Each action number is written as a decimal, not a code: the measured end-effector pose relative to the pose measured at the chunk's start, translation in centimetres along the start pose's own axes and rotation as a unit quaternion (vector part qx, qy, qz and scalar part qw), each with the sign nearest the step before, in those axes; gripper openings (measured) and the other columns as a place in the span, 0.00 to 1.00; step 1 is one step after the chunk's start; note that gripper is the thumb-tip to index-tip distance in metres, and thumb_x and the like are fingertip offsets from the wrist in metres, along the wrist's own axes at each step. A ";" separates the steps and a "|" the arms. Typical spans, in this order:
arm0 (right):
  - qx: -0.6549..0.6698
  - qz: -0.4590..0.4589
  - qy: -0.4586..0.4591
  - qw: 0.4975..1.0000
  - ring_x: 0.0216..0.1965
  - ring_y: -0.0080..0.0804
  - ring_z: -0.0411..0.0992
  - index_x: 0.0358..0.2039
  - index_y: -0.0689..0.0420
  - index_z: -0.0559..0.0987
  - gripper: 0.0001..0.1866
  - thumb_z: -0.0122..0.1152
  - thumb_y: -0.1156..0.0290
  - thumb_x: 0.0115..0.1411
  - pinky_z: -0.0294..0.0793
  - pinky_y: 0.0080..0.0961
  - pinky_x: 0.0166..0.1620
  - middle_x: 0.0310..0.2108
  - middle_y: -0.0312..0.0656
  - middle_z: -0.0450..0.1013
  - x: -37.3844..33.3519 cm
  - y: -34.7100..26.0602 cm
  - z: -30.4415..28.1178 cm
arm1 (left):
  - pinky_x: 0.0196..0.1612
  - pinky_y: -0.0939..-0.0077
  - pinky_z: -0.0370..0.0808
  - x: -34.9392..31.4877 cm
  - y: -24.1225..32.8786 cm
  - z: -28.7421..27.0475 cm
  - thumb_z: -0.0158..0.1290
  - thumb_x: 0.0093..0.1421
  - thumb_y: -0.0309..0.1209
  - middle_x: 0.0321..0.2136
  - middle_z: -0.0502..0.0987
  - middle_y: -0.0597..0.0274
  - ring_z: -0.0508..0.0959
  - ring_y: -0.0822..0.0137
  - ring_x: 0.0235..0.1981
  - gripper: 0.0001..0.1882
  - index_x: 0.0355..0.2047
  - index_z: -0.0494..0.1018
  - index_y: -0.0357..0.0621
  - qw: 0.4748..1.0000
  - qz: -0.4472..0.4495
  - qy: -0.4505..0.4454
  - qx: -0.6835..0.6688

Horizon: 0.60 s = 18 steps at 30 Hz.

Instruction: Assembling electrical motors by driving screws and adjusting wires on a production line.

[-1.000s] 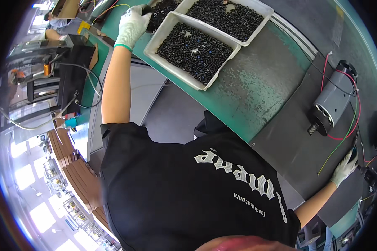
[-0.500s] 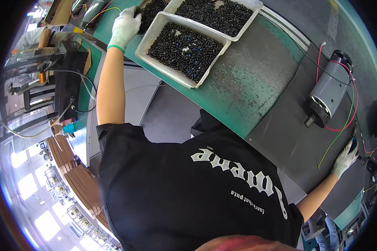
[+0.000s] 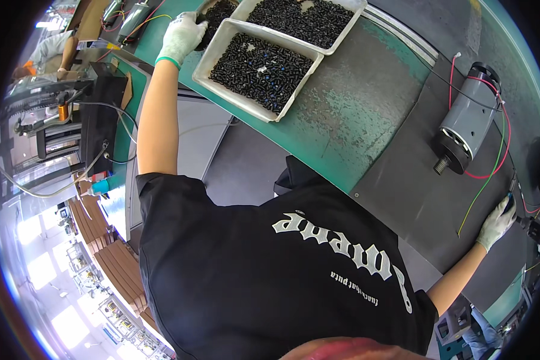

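My left hand, in a white glove with a green cuff, is at the near-left rim of a small dish of small black parts. Its fingers are bent in over the parts; whatever they pinch is too small to make out. Far to the right, my gloved right hand is closed around a slim tool with a thin metal shaft pointing away from me. Beyond that hand a grey cylindrical motor lies on a dark mat, its threaded shaft towards me, with red, black and yellow-green wires.
Two white trays of small black cylindrical parts stand beside the dish on the worn green bench. Further motors lie at the far left, near another person's arm. A black machine frame with cables stands left.
The view has shifted slightly, so the trays and motor sit a little further left. My left hand stays at the dish with a small shift of its fingers; my right hand keeps the tool.
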State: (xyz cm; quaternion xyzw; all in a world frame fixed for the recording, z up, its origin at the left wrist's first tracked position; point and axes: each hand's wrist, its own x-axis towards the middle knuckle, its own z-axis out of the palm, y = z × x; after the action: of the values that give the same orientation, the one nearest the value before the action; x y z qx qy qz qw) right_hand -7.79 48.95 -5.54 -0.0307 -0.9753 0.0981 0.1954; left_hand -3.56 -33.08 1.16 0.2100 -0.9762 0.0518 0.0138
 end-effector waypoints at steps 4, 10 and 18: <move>0.001 -0.006 -0.001 1.000 0.55 0.53 0.63 0.56 0.62 0.70 0.31 0.43 0.46 0.67 0.60 0.42 0.59 0.54 0.53 0.69 -0.1 0.3 -0.1 | 0.48 0.59 0.73 0.0 0.1 0.2 0.53 0.59 0.38 0.40 0.79 0.45 0.78 0.49 0.44 0.17 0.44 0.76 0.41 0.999 -0.003 0.027 0.020; -0.001 -0.014 0.002 1.000 0.55 0.54 0.63 0.56 0.62 0.70 0.31 0.43 0.46 0.67 0.61 0.42 0.58 0.53 0.54 0.69 -0.1 0.1 -0.2 | 0.48 0.62 0.74 -0.2 0.7 -0.3 0.53 0.59 0.38 0.38 0.80 0.45 0.79 0.50 0.43 0.17 0.43 0.77 0.40 0.999 0.005 0.051 0.014; -0.014 0.022 0.027 0.999 0.56 0.54 0.62 0.56 0.63 0.69 0.32 0.42 0.45 0.67 0.61 0.43 0.58 0.53 0.55 0.69 -0.2 0.5 0.0 | 0.45 0.65 0.75 -0.8 -1.3 0.6 0.54 0.58 0.35 0.33 0.81 0.46 0.80 0.49 0.37 0.14 0.38 0.79 0.39 0.943 -0.071 0.111 -0.307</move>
State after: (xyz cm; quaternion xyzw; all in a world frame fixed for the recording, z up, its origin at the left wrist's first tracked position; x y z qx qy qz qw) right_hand -7.60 49.39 -5.67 -0.0579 -0.9702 0.0878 0.2184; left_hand -2.31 -33.96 0.67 0.2568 -0.9198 -0.2281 0.1899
